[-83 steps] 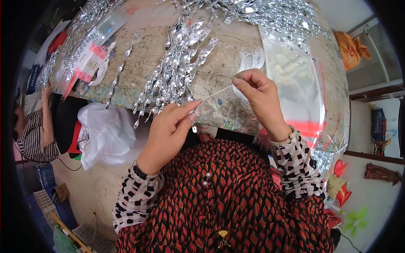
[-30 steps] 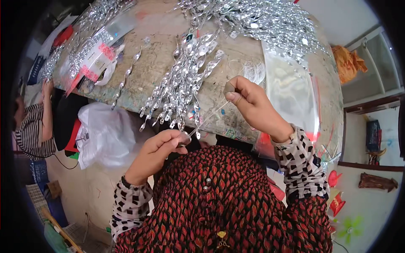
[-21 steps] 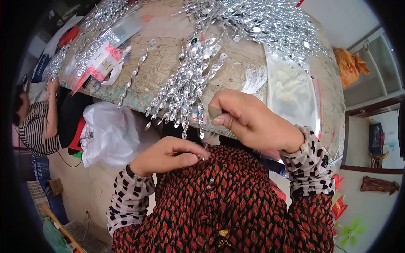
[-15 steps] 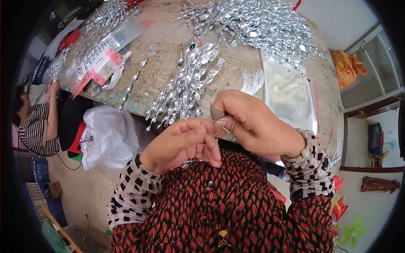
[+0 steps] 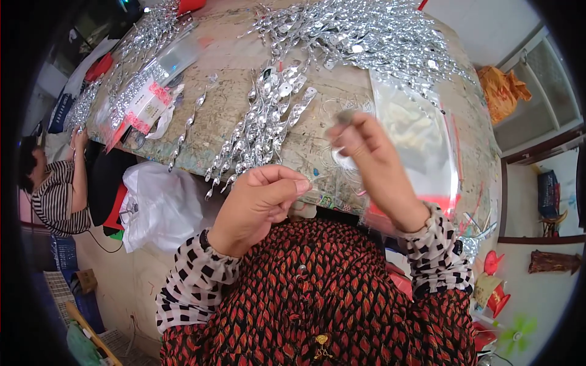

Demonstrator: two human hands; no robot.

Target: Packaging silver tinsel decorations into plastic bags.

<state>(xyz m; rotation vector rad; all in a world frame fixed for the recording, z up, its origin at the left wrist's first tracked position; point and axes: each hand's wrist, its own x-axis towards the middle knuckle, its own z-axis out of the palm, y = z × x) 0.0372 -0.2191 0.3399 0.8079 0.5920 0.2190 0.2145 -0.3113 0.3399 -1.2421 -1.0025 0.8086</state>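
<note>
My left hand [image 5: 259,204] is closed in a pinch just off the table's front edge. What its thumb and forefinger hold, if anything, is too fine to make out. My right hand [image 5: 381,168] is raised over the table, its fingers smeared by motion. A greyish cover [image 5: 346,116] shows on one of its fingertips. Beneath those fingers lies a loose bundle of thin white thread [image 5: 339,157]. Left of it, a cluster of twisted silver foil strips [image 5: 259,131] hangs toward the table edge, close to my left hand.
A large heap of silver twists [image 5: 366,36] covers the back of the table [image 5: 226,79]. Clear plastic bags [image 5: 409,122] lie at the right. A single silver twist [image 5: 186,131] and a pink-and-white packet [image 5: 148,107] lie left. A white plastic bag [image 5: 159,204] hangs below; another person [image 5: 61,189] works at far left.
My hands have parted. The right hand has risen away over the white thread, and the left has closed into a pinch.
</note>
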